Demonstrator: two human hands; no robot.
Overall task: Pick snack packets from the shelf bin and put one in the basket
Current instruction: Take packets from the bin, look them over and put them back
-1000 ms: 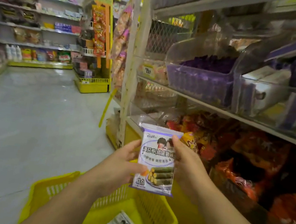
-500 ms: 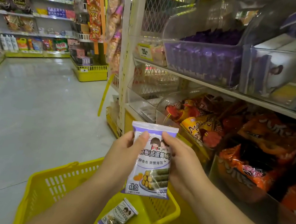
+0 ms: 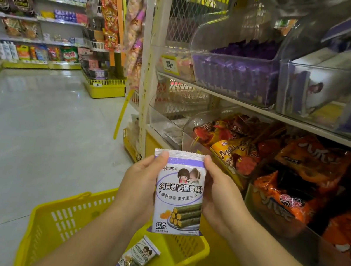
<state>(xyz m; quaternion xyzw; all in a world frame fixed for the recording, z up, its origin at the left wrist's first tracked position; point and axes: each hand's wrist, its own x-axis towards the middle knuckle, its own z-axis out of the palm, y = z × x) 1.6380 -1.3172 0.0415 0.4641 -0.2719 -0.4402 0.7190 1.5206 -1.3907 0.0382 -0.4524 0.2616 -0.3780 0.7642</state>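
Observation:
I hold a white and purple snack packet (image 3: 180,193) upright in front of me, above the yellow basket (image 3: 59,222). My left hand (image 3: 140,187) grips its left edge with the thumb on the top corner. My right hand (image 3: 219,197) grips its right edge in the same way. A second packet (image 3: 137,259) of the same kind lies inside the basket. The clear shelf bin (image 3: 328,92) with matching white and purple packets stands on the upper shelf at the right.
A clear bin of purple packets (image 3: 232,73) sits left of that bin. Orange and red snack bags (image 3: 290,174) fill the lower shelf on my right. The grey aisle floor (image 3: 32,133) stretches to the left, with a yellow display stand (image 3: 106,87) and far shelves beyond.
My left hand has closed onto the packet's left edge, so both hands hold it now. The packet has come nearer and upright. The view has tilted down, showing more of the basket.

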